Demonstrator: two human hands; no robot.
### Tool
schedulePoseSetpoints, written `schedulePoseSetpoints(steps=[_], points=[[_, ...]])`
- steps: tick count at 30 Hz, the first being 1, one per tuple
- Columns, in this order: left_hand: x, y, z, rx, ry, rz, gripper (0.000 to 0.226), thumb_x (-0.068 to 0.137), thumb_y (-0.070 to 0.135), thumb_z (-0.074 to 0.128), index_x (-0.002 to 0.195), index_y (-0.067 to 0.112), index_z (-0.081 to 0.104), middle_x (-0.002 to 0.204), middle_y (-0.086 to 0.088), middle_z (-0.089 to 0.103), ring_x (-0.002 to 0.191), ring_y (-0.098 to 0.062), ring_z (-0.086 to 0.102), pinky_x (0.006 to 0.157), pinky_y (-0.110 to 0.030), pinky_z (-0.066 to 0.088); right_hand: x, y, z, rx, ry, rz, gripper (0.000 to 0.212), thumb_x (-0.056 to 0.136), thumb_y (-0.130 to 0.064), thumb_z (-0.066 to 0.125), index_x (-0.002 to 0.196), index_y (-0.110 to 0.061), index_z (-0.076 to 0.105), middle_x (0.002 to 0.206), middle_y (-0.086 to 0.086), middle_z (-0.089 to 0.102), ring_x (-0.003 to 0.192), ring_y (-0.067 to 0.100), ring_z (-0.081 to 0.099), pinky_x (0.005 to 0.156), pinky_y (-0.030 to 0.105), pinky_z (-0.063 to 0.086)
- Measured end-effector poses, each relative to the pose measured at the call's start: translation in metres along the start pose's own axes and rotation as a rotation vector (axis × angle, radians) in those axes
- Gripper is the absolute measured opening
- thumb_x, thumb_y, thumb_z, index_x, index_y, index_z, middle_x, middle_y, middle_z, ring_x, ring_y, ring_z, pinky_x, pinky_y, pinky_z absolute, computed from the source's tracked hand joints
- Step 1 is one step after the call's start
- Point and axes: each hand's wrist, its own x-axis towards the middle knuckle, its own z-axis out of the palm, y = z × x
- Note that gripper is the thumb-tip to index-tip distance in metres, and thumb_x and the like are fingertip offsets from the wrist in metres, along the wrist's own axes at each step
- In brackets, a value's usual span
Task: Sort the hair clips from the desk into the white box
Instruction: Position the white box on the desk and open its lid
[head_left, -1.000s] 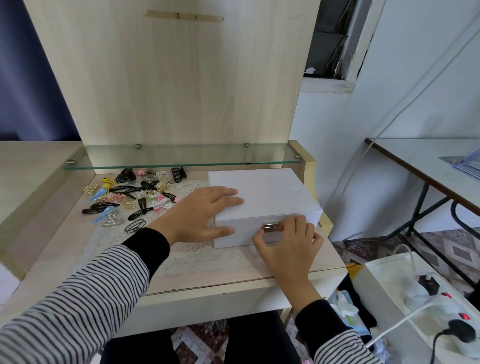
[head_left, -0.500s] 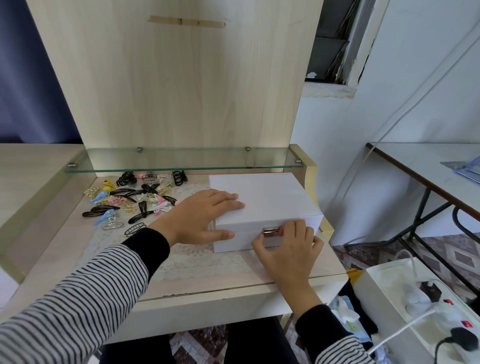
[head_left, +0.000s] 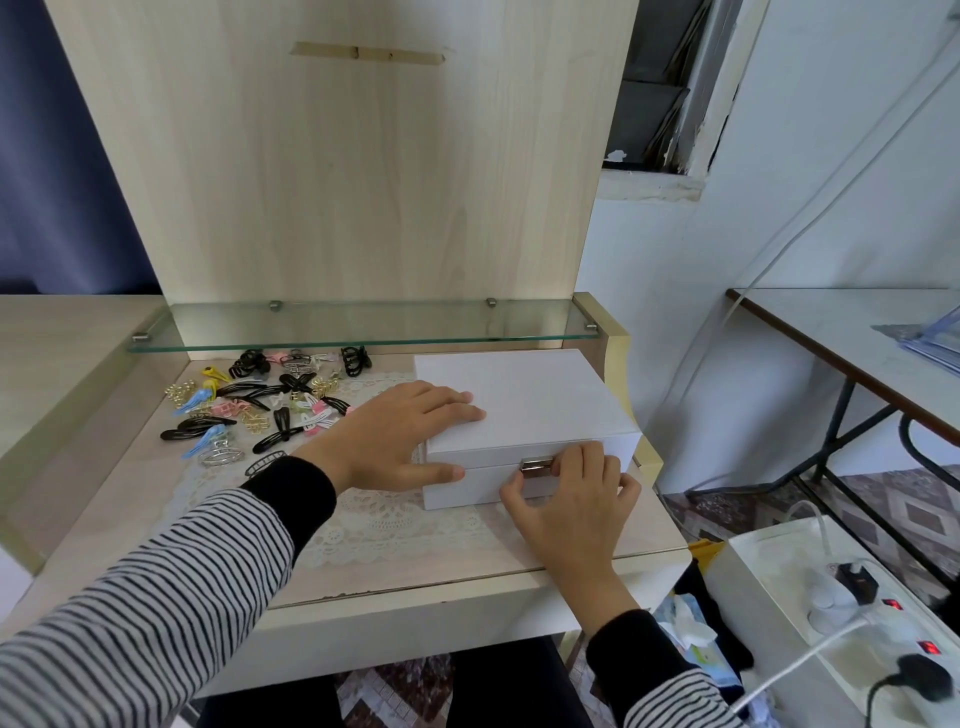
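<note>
A white box (head_left: 540, 405) with a closed lid stands on the right half of the desk, a small metal clasp (head_left: 536, 466) on its front. My left hand (head_left: 395, 441) lies flat over the box's front left corner, fingers on the lid and thumb along the front face. My right hand (head_left: 566, 499) is at the front, its fingers curled at the clasp and thumb under it. A pile of several hair clips (head_left: 260, 405), black, blue, pink, yellow and gold, lies on the desk left of the box.
A white lace mat (head_left: 374, 519) covers the wooden desk under the box. A glass shelf (head_left: 363, 325) runs above the back of the desk. On the right stand another table (head_left: 852, 332) and a white unit with power strips (head_left: 857, 597).
Both hands have stayed on the box, with the right fingers still at the clasp. Only the camera view shifted slightly.
</note>
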Motion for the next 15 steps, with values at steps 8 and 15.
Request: schedulePoseSetpoints(steps=[8,15], points=[[0.002,0.000,-0.002,0.015,0.014,0.020,0.066,0.090,0.068,0.042,0.145,0.030,0.039,0.146,0.006,0.044,0.126,-0.013,0.042,0.106,-0.028,0.032,-0.001,0.001,0.000,-0.007,-0.004,0.001,0.043,0.069,-0.053,0.060,0.083,-0.012,0.059,0.085,0.003,0.057,0.080,0.022,0.049,0.077,0.037,0.034],[0.010,-0.001,-0.021,0.010,0.107,0.014,0.065,0.091,0.063,0.038,0.143,0.023,0.043,0.140,0.004,0.052,0.124,-0.013,0.049,0.101,-0.023,0.034,0.000,0.001,-0.001,-0.008,0.019,-0.021,0.039,0.068,-0.050,0.062,0.077,-0.013,0.058,0.082,0.003,0.055,0.078,0.022,0.049,0.073,0.038,0.035]])
